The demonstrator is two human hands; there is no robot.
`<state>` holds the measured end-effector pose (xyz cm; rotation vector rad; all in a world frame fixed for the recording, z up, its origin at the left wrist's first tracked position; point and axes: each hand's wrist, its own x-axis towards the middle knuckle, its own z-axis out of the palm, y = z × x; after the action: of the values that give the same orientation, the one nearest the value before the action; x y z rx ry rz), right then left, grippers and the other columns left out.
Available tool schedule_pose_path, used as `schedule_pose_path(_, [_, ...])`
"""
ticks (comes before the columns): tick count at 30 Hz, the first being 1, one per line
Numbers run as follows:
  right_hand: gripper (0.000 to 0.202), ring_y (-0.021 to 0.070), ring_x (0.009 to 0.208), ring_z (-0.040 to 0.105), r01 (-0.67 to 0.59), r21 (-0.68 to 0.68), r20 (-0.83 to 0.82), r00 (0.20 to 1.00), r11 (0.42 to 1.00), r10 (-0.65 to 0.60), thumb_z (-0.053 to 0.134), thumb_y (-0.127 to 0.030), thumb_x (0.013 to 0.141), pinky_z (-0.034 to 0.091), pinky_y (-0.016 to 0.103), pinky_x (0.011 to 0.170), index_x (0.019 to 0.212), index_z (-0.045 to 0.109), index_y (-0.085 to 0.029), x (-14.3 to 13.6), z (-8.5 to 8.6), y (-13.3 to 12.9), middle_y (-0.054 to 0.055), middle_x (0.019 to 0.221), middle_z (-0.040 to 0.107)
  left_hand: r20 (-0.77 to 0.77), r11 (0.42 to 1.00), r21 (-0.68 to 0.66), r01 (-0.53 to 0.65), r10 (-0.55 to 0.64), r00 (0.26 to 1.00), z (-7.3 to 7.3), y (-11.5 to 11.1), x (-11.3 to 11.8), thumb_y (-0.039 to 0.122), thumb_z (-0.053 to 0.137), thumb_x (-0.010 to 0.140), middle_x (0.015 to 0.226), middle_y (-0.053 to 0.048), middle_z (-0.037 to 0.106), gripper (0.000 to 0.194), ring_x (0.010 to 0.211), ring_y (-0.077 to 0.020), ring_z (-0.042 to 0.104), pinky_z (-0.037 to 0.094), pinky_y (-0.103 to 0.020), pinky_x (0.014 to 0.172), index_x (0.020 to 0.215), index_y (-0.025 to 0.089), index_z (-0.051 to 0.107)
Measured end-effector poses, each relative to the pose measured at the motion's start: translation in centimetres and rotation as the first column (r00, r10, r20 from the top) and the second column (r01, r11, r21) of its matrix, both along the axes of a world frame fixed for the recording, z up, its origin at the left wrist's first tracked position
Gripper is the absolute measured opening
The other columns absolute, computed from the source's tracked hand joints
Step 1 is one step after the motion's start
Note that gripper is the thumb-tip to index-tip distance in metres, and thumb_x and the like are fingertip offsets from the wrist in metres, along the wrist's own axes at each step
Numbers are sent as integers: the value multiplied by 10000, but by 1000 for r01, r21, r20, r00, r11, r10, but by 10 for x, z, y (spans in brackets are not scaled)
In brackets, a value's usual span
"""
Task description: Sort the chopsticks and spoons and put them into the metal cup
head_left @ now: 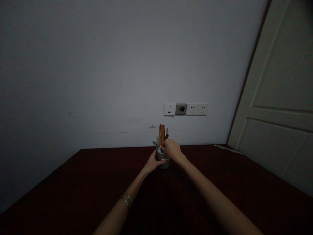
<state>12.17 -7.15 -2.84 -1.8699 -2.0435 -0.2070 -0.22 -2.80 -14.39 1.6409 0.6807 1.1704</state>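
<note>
A grey round holder (164, 165) stands on the dark red table, with several wooden chopsticks (161, 134) upright in it. One spoon (155, 144) leans out at its left side, and a dark utensil end (166, 136) shows at the right. My left hand (153, 162) is wrapped round the holder's left and front side. At the holder's opening, my right hand (172, 148) has its fingers pinched together near a white and blue item (160, 150). What those fingers hold is too small and dark to make out.
Behind the dark red table (110, 169) rises a pale wall with a row of sockets (197, 109). A white panelled door (278, 130) is at the right. A thin flat strip (227, 149) lies at the table's back right edge.
</note>
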Motion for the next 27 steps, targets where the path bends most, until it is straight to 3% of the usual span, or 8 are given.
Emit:
schedule_pose_path(8, [188, 196, 835, 622, -31, -12, -57, 998, 999, 30, 583, -323, 742, 424, 244, 648, 851, 685, -207, 6, -2, 2, 83, 879, 679, 16, 999, -5, 34, -34, 999, -2, 2, -1, 225, 770, 560, 1186, -122, 556, 695, 1084, -236, 522, 388, -375, 946, 1179, 152, 462])
schedule_pose_path(12, [248, 170, 748, 624, -42, 33, -236, 971, 999, 49, 550, -387, 748, 410, 230, 611, 856, 697, -219, 20, 11, 9, 62, 810, 691, 18, 999, -10, 39, -39, 999, 0, 1, -2, 214, 778, 546, 1194, -129, 551, 705, 1095, -248, 515, 376, -392, 957, 1178, 147, 472])
schedule_pose_path(17, [318, 168, 741, 622, 81, 189, -458, 889, 979, 15, 499, -384, 770, 420, 224, 634, 875, 697, -159, 46, 24, 38, 78, 813, 692, 56, 997, -39, 70, -67, 996, -1, 2, -3, 193, 781, 535, 1189, -139, 553, 698, 1089, -257, 520, 365, -422, 962, 1165, 145, 484])
schedule_pose_path(21, [294, 168, 769, 624, 46, 129, -556, 830, 991, 33, 506, -314, 766, 439, 214, 640, 898, 688, -126, 52, 20, 64, 79, 868, 689, 67, 995, -54, 80, -76, 995, -3, 5, -3, 172, 781, 528, 1193, -141, 550, 703, 1099, -254, 514, 364, -421, 967, 1165, 144, 484])
schedule_pose_path(27, [300, 110, 602, 604, -36, 22, -662, 749, 999, 41, 454, -272, 802, 433, 182, 529, 926, 670, -104, 43, 15, 85, 67, 806, 692, 64, 995, -44, 86, -84, 994, -1, 4, -4, 161, 763, 548, 1201, -124, 549, 693, 1096, -256, 516, 356, -431, 974, 1180, 161, 479])
